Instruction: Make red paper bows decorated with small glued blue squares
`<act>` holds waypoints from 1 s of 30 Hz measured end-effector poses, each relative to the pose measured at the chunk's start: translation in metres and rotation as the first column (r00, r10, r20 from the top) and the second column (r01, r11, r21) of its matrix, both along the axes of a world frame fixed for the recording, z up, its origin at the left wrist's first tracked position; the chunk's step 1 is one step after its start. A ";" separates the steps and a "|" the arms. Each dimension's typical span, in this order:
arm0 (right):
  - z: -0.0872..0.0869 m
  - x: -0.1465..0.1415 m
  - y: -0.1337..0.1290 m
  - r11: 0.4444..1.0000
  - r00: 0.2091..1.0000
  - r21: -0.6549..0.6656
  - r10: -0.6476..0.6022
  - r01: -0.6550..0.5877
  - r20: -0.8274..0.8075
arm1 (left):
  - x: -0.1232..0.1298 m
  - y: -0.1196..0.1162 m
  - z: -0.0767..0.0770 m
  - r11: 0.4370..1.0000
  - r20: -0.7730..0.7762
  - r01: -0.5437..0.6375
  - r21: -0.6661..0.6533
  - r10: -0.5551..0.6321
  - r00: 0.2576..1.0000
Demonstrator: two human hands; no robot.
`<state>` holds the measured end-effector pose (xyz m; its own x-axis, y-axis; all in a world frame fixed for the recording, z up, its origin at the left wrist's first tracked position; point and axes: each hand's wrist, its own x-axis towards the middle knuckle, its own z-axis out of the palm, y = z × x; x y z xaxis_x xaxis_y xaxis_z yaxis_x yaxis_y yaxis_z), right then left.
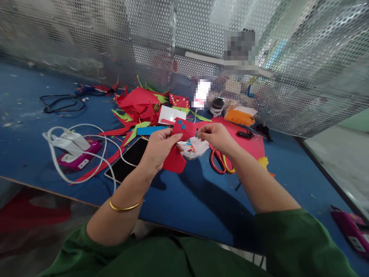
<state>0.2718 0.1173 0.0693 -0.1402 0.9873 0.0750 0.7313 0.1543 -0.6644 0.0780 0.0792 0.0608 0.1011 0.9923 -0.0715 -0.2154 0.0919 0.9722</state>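
Note:
My left hand (161,144) is closed on a red paper piece (186,130) that bears small blue squares and is held up over the table. At its right edge, my right hand (213,134) pinches a small blue paper piece (196,133) between thumb and fingertips. Below both hands lies a white dish or wrapper (198,147) with blue and orange-red bits in it. Another red sheet (175,161) hangs or lies under my left hand; which one I cannot tell. Red- and yellow-handled scissors (218,161) rest just below my right hand.
Red and green paper scraps (138,102) heap at the back beside a lit phone (202,92). A dark tablet (127,159), white cables and a purple power strip (79,156) lie left. A red sheet (250,144) and an orange packet (240,116) are right. Perforated metal (129,38) walls the back.

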 end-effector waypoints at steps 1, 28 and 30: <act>0.000 0.001 -0.003 1.000 0.998 -0.005 -0.017 0.017 -0.058 | 0.000 0.000 0.000 1.000 0.009 0.008 -0.007 -0.008 1.000; -0.015 -0.021 0.006 0.986 0.826 0.048 0.108 -0.161 0.553 | -0.002 -0.001 0.004 0.999 0.001 -0.027 0.020 0.027 1.000; -0.017 -0.028 0.010 0.980 0.764 0.008 0.152 -0.201 0.628 | -0.002 0.000 0.005 0.999 0.004 -0.027 0.020 0.027 1.000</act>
